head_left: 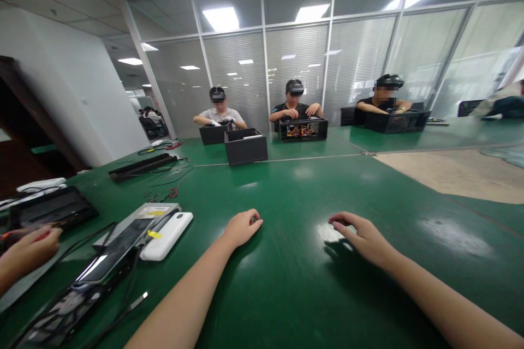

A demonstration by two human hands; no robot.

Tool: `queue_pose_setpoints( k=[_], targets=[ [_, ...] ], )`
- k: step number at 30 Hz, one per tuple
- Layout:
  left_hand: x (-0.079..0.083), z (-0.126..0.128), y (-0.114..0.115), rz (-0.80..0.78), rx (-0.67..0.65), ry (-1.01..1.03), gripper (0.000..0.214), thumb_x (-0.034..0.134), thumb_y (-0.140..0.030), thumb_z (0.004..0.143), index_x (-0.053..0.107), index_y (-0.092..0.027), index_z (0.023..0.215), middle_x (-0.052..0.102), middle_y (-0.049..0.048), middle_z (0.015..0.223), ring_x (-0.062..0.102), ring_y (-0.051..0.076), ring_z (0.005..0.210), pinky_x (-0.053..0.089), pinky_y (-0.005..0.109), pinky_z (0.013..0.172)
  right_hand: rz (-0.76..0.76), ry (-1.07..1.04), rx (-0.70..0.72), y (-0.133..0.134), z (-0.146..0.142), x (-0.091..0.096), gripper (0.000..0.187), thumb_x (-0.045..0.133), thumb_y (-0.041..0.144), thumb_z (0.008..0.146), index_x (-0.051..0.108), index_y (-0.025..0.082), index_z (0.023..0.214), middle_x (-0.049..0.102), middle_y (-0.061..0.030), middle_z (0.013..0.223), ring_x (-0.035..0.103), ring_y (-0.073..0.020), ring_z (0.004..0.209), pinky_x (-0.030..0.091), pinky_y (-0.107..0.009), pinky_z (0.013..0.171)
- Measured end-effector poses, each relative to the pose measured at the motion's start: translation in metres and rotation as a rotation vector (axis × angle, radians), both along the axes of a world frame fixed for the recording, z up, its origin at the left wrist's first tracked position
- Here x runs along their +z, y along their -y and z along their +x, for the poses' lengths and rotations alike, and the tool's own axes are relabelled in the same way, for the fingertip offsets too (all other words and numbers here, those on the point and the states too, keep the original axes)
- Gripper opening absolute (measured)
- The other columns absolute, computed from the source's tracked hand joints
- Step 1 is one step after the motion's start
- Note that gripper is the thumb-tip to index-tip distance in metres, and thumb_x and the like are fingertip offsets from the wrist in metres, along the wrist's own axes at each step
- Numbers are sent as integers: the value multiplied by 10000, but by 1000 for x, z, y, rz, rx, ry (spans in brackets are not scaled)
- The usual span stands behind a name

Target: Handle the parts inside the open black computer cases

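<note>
My left hand (242, 228) rests on the green table (282, 272), its fingers loosely curled and the thumb apart from them, with nothing in it. To the right, my right hand (362, 235) hovers a little over the tabletop and casts a shadow. Its fingers are bent and spread from the thumb, and it holds nothing. Bare tabletop lies between the two hands. Nearest to my left hand is a white power bank (167, 237), lying beside a dark phone (117, 248) and several black cables.
At far left another person's hand (35, 248) works by a black device (53, 210). A black box-shaped case (246, 148) stands across the table. Three people sit behind it, each at a case, one with coloured wires (302, 131) inside. Loose wires (174, 192) lie left.
</note>
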State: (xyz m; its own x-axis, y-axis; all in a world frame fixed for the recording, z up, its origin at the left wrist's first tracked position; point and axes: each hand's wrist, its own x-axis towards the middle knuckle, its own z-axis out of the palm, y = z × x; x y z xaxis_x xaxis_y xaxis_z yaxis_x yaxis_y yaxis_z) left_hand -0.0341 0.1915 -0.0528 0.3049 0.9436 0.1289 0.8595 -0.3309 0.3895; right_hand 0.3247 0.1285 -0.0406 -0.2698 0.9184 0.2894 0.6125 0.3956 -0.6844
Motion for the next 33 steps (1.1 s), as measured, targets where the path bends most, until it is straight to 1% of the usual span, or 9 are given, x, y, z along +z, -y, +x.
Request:
queue_pose_setpoints(
  k=[4, 7, 13, 17, 21, 24, 27, 30, 33],
  targets=[
    [1, 2, -2, 8, -15, -6, 316, 456, -462, 871, 630, -209, 949, 630, 23, 774, 548, 150, 694, 322, 235, 605, -86, -26, 51, 0, 2, -5, 364, 444, 465, 908, 607, 182, 1069, 672, -78, 951, 627, -202, 851, 483, -346, 774],
    [-1, 0, -2, 8, -27, -5, 316, 454, -462, 873, 620, -213, 973, 621, 15, 749, 544, 146, 676, 321, 236, 601, -101, -58, 64, 0, 4, -4, 376, 444, 464, 909, 603, 171, 1085, 676, -83, 949, 632, -196, 834, 484, -335, 755],
    [-1, 0, -2, 20, -32, -44, 289, 501, -420, 847, 600, -225, 1036, 604, 2, 733, 541, 144, 665, 308, 240, 575, -106, 27, 42, -4, 7, -3, 367, 426, 469, 912, 642, 178, 968, 676, -59, 834, 619, -186, 759, 461, -326, 723],
    [0, 0, -3, 11, -33, -45, 290, 497, -413, 842, 599, -230, 1043, 604, 4, 741, 538, 146, 668, 293, 244, 563, -129, 58, 66, -4, 2, -6, 368, 430, 475, 908, 655, 190, 963, 681, -57, 878, 614, -177, 755, 455, -317, 728],
    [-1, -2, -7, 2, -49, -36, 288, 507, -420, 839, 593, -245, 1051, 605, -4, 738, 537, 146, 668, 286, 242, 563, -132, 95, 113, -2, -5, -7, 353, 439, 468, 910, 662, 201, 969, 678, -57, 910, 606, -183, 819, 442, -309, 752],
    [0, -2, -6, -8, -40, -25, 310, 499, -457, 847, 592, -251, 1060, 604, -5, 740, 539, 147, 672, 297, 241, 570, -143, 103, 116, -1, -6, -7, 341, 441, 461, 916, 665, 206, 940, 676, -47, 874, 598, -181, 812, 431, -300, 740],
    [3, -2, -2, -13, -51, -19, 375, 460, -531, 858, 595, -243, 1058, 604, 2, 741, 542, 154, 676, 312, 246, 585, -159, 74, 105, -1, -5, -8, 341, 432, 461, 924, 662, 209, 905, 671, -32, 832, 592, -170, 769, 422, -290, 705],
    [5, 1, 2, 10, -55, -43, 446, 483, -595, 822, 595, -236, 1062, 610, 14, 759, 552, 167, 701, 320, 249, 595, -172, 59, 100, -1, -4, -9, 344, 433, 460, 924, 659, 208, 865, 666, -24, 790, 588, -164, 727, 416, -285, 675],
    [3, 6, 1, 0, 24, -59, 483, 549, -617, 762, 591, -237, 1056, 607, 9, 744, 557, 165, 681, 316, 246, 575, -160, 68, 97, -1, -7, -9, 331, 450, 450, 917, 664, 207, 847, 668, -26, 781, 591, -168, 733, 414, -289, 686]
  ],
)
